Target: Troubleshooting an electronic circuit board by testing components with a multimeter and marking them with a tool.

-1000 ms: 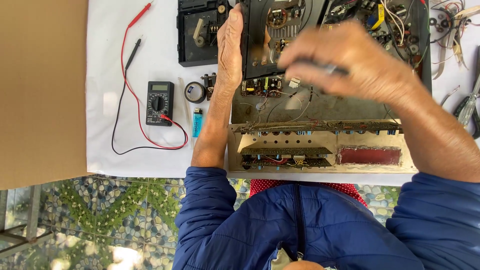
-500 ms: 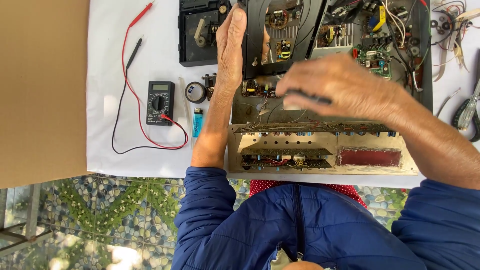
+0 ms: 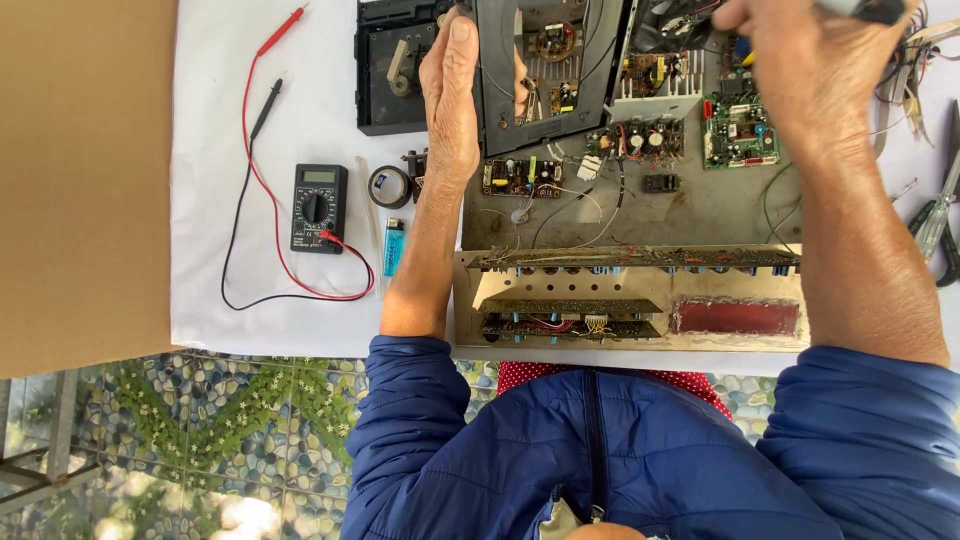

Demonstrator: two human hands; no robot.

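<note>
Nearest to the person, below the blue jacket sleeves (image 3: 420,420), the open metal chassis (image 3: 700,210) lay on the white cloth (image 3: 260,300). Its front panel (image 3: 630,300) stood at the near edge, and behind that panel were 2 long circuit strips and 1 red window. Inside the chassis, farther away, there were several small circuit boards, 1 green board (image 3: 738,130) among them, with thin wires running between the boards.

The left hand (image 3: 452,100) was at the left side of the chassis. Its fingers were pressed together, and it gripped the edge of a black frame (image 3: 545,80) and held this frame upright, tilted over the boards. The right hand (image 3: 810,70) was above the far right part of the chassis, closed around a dark tool (image 3: 860,10). The tip of this tool was outside the view, so I cannot tell what it touched.

To the left on the cloth lay a black multimeter (image 3: 318,207) with red and black leads, and near it a blue lighter (image 3: 393,246).
</note>
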